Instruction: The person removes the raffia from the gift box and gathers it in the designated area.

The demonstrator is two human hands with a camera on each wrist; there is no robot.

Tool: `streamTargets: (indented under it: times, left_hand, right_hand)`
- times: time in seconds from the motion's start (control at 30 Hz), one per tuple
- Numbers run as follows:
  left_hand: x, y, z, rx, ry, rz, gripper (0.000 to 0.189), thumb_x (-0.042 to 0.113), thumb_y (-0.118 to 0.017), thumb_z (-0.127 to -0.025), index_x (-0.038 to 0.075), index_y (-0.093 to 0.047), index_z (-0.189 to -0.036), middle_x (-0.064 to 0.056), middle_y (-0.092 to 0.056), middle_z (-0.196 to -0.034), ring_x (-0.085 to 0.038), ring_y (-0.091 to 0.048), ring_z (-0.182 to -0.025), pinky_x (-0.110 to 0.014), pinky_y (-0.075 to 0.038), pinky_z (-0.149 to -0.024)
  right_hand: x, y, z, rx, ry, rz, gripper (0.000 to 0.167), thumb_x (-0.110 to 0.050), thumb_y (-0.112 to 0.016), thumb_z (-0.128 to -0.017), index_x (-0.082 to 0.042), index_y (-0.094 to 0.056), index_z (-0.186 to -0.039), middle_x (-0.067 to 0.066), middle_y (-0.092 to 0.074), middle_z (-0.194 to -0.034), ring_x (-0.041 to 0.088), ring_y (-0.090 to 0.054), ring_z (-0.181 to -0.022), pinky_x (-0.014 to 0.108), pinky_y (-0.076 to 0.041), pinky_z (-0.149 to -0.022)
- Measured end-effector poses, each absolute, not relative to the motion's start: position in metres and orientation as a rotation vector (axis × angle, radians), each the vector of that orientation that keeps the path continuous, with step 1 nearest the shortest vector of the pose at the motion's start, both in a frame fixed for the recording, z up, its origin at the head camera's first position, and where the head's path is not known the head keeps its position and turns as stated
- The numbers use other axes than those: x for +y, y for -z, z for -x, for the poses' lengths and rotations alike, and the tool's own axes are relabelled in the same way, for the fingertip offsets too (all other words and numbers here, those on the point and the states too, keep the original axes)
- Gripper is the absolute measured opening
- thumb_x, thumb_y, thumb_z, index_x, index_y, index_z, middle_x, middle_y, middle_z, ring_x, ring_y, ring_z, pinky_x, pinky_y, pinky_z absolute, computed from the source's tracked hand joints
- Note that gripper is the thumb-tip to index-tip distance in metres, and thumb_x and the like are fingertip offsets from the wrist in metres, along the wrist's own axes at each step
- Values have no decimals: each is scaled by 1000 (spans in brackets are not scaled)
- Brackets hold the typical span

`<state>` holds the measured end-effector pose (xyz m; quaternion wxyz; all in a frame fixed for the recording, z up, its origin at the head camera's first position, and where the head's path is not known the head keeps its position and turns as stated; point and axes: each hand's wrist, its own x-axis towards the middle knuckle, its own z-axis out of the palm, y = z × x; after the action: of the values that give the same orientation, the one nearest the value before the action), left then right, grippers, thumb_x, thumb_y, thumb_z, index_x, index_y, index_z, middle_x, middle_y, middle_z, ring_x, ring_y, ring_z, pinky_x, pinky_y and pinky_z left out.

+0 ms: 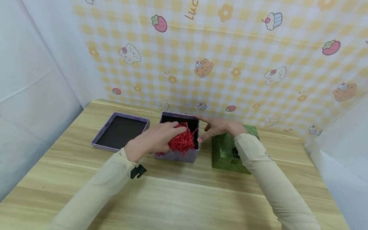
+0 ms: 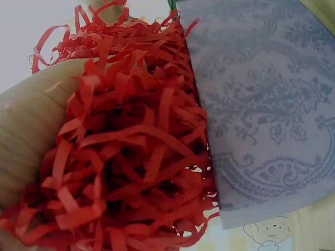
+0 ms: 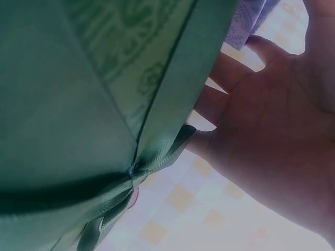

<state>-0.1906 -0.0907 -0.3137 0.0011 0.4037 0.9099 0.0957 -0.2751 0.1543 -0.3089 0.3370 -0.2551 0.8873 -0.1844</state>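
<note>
My left hand (image 1: 156, 135) grips a bunch of red shredded paper (image 1: 184, 140) over the mouth of a purple patterned box (image 1: 181, 157). In the left wrist view the crinkled strips (image 2: 136, 167) bulge out beside the palm, close against the box's side. The box is open at the top, with a black inside; a little red paper also shows at its front left. My right hand (image 1: 217, 126) has its fingers spread at the box's right edge and holds nothing. Its fingertips are right at the purple wall (image 3: 243, 26) in the right wrist view.
The purple lid (image 1: 120, 131) lies left of the box, black inside facing up. A green box (image 1: 225, 161) with a ribbon bow (image 3: 138, 175) stands to the right, partly under my right forearm. A yellow checked cloth (image 1: 184, 86) hangs behind the wooden table (image 1: 161, 198).
</note>
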Motion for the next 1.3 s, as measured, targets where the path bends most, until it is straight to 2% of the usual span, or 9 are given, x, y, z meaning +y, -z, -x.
streamTargets:
  times: [0.1,0.33,0.6,0.87,1.13,1.3]
  left_hand:
    - [-91,314,184,2851,-320,-1303,67,-2,-75,-65,12,-53,-127,-11,-54,-107,-24,-55,-85,-35,-48,-66]
    - [-88,316,170,2852,-384,-1398,57,9,-81,-66,14,-54,-116,-8,-54,-101,-23,-55,-85,-38,-50,-71]
    - [-81,322,162,2828,-444,-1407,58,16,-84,-63,18,-53,-113,-4,-52,-95,-21,-56,-82,-37,-51,-65]
    - [-76,332,157,2827,-473,-1423,47,21,-80,-71,19,-54,-110,-1,-52,-93,-18,-54,-79,-33,-50,-59]
    - [-74,341,148,2784,-536,-1459,43,27,-78,-74,21,-55,-110,2,-51,-93,-15,-53,-80,-32,-50,-63]
    - [-75,347,145,2772,-542,-1481,41,26,-77,-76,20,-55,-110,1,-52,-95,-16,-54,-80,-33,-50,-64]
  right_hand:
    - [154,309,275,2312,479,665,103,-45,-72,-78,-32,0,-150,22,-36,-141,36,-43,-123,48,-38,-95]
    - [154,311,277,2308,488,675,102,-44,-72,-79,-31,0,-150,17,-22,-150,35,-42,-124,48,-37,-96]
    - [153,313,278,2299,501,662,100,-43,-70,-81,-30,0,-150,20,-23,-148,36,-42,-124,49,-37,-97]
    - [154,312,278,2299,501,629,102,-46,-71,-78,-33,0,-150,24,-36,-140,36,-42,-124,50,-35,-97]
    - [153,312,276,2316,462,625,103,-49,-72,-77,-34,0,-150,23,-43,-135,36,-42,-124,49,-37,-97]
    - [153,312,275,2313,475,622,103,-48,-72,-77,-35,0,-150,24,-40,-137,36,-42,-124,49,-37,-96]
